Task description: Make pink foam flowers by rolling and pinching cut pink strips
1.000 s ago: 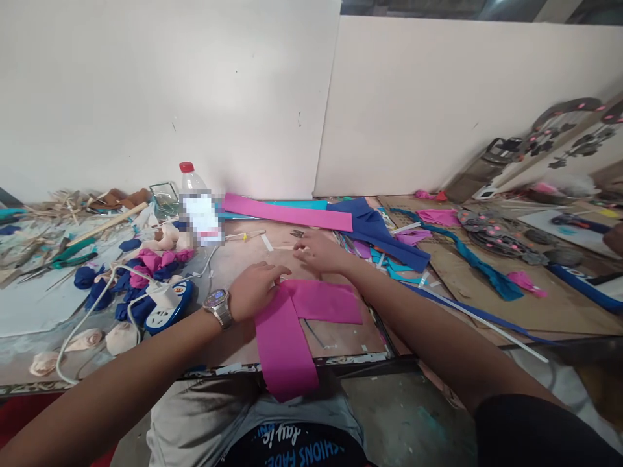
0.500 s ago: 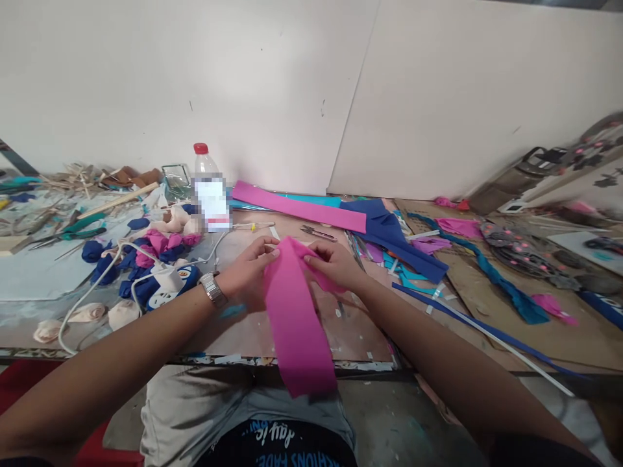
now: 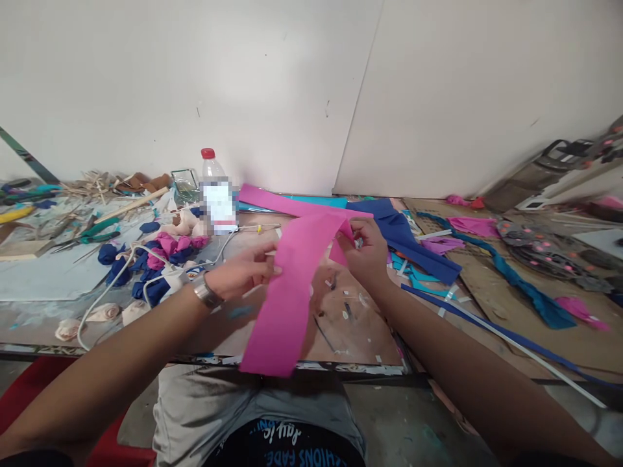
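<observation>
A wide pink crepe-paper-like strip hangs between my hands, its lower end dropping past the table's front edge. My left hand pinches the strip's left edge between thumb and fingers. At the strip's upper right end, my right hand is closed on a folded-over corner. Behind them lies a second pink strip, partly covered by the held one. Dark blue material lies just beyond my right hand.
Left of my hands are rolled blue and pink pieces, a white cable and green-handled pliers. A phone leans on a red-capped bottle. On the right, a teal strip lies on cardboard.
My hands have moved apart, the right one shifting right and upward. The strip is spread wider between them, and its lower end has swung left.
</observation>
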Demonstrator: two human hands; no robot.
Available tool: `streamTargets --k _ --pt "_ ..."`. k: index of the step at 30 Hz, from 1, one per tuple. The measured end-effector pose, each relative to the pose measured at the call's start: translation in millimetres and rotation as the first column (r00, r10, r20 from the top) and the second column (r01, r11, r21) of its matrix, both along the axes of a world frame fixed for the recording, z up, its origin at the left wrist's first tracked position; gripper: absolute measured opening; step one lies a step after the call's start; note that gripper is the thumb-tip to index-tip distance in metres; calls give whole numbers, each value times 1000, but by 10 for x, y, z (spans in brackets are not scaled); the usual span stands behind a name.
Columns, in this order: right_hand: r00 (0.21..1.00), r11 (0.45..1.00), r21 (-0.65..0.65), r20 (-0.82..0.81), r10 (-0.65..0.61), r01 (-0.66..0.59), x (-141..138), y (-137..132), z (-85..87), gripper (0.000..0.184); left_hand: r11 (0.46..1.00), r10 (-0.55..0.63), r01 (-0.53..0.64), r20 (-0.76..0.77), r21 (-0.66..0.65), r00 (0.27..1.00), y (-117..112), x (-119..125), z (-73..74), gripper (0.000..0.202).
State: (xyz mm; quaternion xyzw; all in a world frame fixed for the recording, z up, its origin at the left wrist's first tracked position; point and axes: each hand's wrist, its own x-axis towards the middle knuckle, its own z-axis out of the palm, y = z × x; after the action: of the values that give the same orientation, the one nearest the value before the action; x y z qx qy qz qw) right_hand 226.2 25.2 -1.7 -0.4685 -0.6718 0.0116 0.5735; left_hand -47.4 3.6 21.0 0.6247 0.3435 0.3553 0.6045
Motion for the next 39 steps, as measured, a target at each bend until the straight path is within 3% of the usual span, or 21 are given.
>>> streamTargets --k 1,3,8,10,12,13,15,18,22,25,29,33,35,39 --pt "999 1000 15 32 -6 6 25 12 1 10 997 -38 42 60 -66 997 17 -69 84 42" --pt "996 999 42 89 -2 -2 67 30 -7 7 999 -6 10 93 -45 996 54 -232 277 49" --pt "984 994 95 178 33 -50 86 34 -24 14 972 134 -113 -89 206 987 256 -687 786 54" --pt "976 992 102 211 48 -71 69 24 -23 15 950 138 -68 -216 304 966 393 -855 961 49" --pt "968 988 115 240 68 -98 49 13 -26 16 914 160 18 -400 406 902 535 -1001 1104 45" --pt "964 986 123 252 80 -114 39 8 -30 17 915 160 90 -557 394 815 601 -1063 1158 47" --pt "953 982 123 284 104 -144 24 -2 -44 20 915 197 131 -705 382 682 713 -1170 1227 51" --pt "930 977 95 338 148 -190 6 -16 -77 21 921 223 164 -822 354 524 837 -1307 1227 59" --pt "890 969 25 401 217 -247 -8 -18 -116 19 896 296 218 -885 387 359 960 -1478 1113 55" --pt "853 955 -68 433 290 -289 -4 0 -136 23 880 318 257 -897 400 307 1016 -1563 1005 51" --pt "779 902 -288 460 426 -322 9 22 -171 25 889 275 311 -935 335 222 1025 -1585 870 51" --pt "721 841 -469 480 500 -272 6 10 -228 43 882 265 363 -953 302 148 1026 -1586 741 41" --pt "691 813 -528 494 528 -245 -1 3 -253 47 874 242 401 -961 275 132 1052 -1616 679 37" --pt "656 798 -554 515 552 -237 -17 10 -285 36 859 224 451 -970 243 97 1140 -1718 611 35"
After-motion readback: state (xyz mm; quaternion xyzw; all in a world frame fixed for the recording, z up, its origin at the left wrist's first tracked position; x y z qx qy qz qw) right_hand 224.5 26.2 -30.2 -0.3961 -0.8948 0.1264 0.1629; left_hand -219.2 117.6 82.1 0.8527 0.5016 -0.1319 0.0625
